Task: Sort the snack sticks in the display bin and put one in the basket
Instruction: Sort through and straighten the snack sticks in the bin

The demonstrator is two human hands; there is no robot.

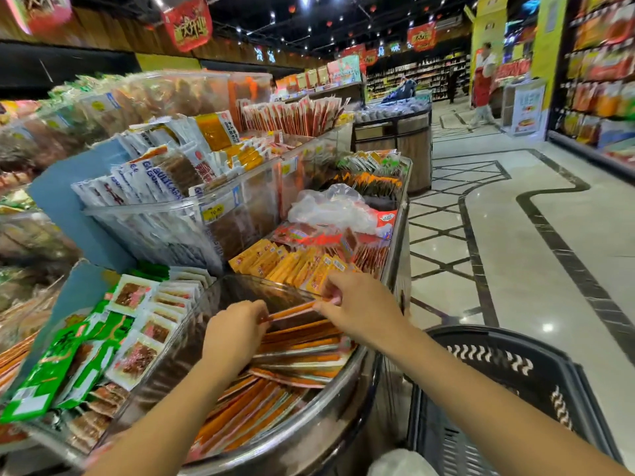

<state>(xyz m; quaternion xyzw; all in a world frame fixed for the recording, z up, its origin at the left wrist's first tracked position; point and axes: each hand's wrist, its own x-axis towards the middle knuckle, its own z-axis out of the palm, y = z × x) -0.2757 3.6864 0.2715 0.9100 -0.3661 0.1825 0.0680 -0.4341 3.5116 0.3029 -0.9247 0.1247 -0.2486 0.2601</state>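
Observation:
A long orange snack stick (292, 310) is held level above the display bin (338, 395). My left hand (233, 333) pinches its left end and my right hand (357, 304) pinches its right end. Below it, several more orange sticks (275, 383) lie stacked lengthwise in the bin, behind its curved metal rim and clear front wall. The black plastic basket (508, 372) stands on the floor at the lower right, under my right forearm; its inside is mostly hidden.
Green and white snack packs (113, 338) fill the compartment to the left. Yellow packs (292, 262) and upright white packets (154, 187) rise on the tiers behind. A tiled aisle (515, 252) opens to the right, where a person in red (482, 84) walks far off.

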